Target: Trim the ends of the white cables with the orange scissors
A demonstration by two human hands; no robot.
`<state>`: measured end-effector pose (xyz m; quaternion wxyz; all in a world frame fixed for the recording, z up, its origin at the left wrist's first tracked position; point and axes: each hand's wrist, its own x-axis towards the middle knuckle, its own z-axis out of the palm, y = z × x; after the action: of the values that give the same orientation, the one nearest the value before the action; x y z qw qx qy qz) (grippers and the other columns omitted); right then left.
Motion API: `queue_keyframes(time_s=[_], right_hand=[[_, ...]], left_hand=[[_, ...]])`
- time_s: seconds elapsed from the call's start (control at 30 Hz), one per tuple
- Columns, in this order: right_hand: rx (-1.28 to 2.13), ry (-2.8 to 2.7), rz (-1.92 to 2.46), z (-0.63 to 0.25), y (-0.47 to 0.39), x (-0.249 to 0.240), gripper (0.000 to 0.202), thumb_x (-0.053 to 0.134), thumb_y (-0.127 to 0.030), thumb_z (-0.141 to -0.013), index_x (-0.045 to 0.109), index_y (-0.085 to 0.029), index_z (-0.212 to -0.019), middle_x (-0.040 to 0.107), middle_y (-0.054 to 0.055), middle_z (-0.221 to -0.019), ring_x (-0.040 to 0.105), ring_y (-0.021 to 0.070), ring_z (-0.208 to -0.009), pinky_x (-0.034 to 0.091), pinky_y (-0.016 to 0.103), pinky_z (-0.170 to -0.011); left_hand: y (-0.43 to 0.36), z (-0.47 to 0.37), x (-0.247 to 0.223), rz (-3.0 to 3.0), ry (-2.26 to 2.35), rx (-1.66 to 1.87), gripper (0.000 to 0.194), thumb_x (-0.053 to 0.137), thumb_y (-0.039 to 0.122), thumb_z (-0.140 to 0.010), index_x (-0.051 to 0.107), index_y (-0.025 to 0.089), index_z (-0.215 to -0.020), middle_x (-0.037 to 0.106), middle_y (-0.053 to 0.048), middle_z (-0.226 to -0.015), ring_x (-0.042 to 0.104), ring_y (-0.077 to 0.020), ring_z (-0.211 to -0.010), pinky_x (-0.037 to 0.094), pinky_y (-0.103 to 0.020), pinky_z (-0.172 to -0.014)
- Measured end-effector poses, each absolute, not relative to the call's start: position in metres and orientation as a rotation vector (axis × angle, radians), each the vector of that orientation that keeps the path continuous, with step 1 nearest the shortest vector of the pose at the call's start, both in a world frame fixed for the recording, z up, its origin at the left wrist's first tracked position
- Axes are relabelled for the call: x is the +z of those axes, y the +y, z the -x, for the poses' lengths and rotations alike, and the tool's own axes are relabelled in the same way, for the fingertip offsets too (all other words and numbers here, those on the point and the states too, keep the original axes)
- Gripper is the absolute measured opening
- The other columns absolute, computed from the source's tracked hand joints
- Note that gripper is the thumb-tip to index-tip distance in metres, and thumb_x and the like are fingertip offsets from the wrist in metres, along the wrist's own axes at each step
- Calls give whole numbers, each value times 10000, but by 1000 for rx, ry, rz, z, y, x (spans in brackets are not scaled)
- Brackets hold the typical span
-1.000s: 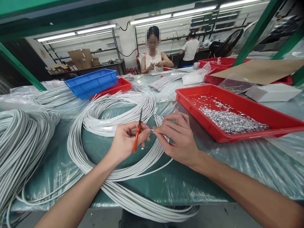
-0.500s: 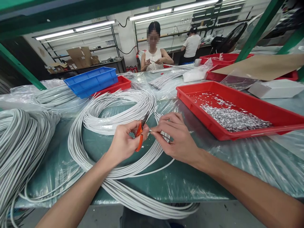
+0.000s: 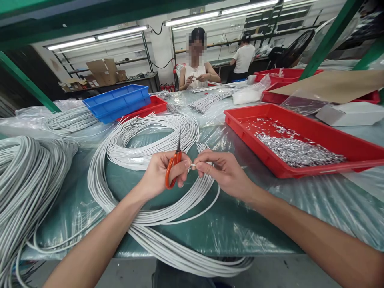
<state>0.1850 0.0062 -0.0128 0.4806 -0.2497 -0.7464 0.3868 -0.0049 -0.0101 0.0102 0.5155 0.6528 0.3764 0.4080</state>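
Note:
In the head view, my left hand [image 3: 157, 174] is closed around orange-handled scissors [image 3: 169, 173], whose dark blades point up and away from me. The thumb and fingertips of that hand also meet a small white cable end [image 3: 193, 165]. From the right, my right hand [image 3: 228, 173] pinches this same cable end, with its fingertips almost touching the left ones. A tiny shiny bit shows under the left fingertips, too small to name. Below and behind both hands lies a coil of white cables [image 3: 153, 154], with a bundle of cable ends just beyond my right fingers.
A red tray [image 3: 282, 174] of small silvery pieces sits to the right. More grey-white cables [image 3: 33, 180] are heaped at the left. A blue bin [image 3: 117, 104] stands on a red one farther back. Across the table, a person [image 3: 196, 74] handles something thin. Green posts frame the table.
The scissors have turned in my left hand, from blades leaning right to blades pointing upward. My right fingers have lowered and drawn together at the cable end.

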Motion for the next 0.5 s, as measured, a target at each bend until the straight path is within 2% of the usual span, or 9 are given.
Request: queue_keyframes(time_s=[0.23,0.37,0.5], right_hand=[[1367,-1705,495,-184,9,-12,317,625,-403,-894,637,-166,-685,529,-20,-582,488,115,-585,385,274,-603],[1374,-1707,533,-185,9,-12,307,626,-427,-889,671,-159,-745,488,-32,-558,451,108,-553,364,267,-569],[1268,-1736,617,-186,11,-13,319,620,-433,-886,683,-151,-751,488,-35,-553,443,100,-534,348,254,-539]], left_hand=[[-11,3,9,-1565,837,977,386,658,372,-844,539,150,-552,530,26,-484,480,-66,-428,384,-220,-470],[-13,3,12,-1598,889,990,341,670,371,-834,566,148,-597,554,27,-517,497,-67,-432,398,-213,-467],[-14,4,10,-1657,1044,1055,208,696,346,-809,649,147,-768,577,32,-552,510,-68,-451,411,-193,-463]])
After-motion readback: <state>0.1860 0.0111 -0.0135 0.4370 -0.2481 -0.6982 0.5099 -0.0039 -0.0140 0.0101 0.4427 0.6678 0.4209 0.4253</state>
